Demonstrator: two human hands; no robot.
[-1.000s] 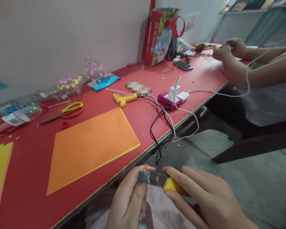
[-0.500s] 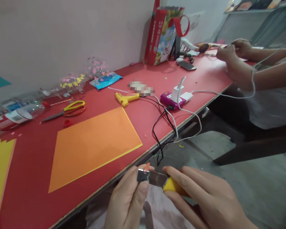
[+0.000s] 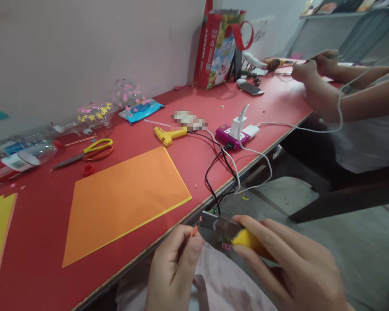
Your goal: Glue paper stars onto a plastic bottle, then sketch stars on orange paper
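My left hand (image 3: pixel 176 263) is closed above my lap, thumb and fingers pinching a small pointed orange piece (image 3: pixel 195 231) with a dark tip. Its full shape is hidden by the fingers. My right hand (image 3: pixel 291 259) is wrapped around a flat metal tool with a yellow handle (image 3: pixel 248 239). The tool's broad grey metal part points left, and its end is just up and right of the orange piece. I cannot make out exactly what kind of tool it is. Orange sheets (image 3: pixel 126 203) with yellow paper beneath lie on the red table in front of me.
On the red table (image 3: pixel 35 224) are yellow-and-red-handled scissors (image 3: pixel 97 149), a yellow glue gun (image 3: pixel 168 134), a purple power strip (image 3: pixel 228 134) with cords over the edge, and plastic bottles (image 3: pixel 16 164). Another person's hands (image 3: pixel 306 71) work at far right.
My right hand has moved slightly right and up, drawing the metal tool's end out of my left fingers. The orange piece remains pinched in my left hand.
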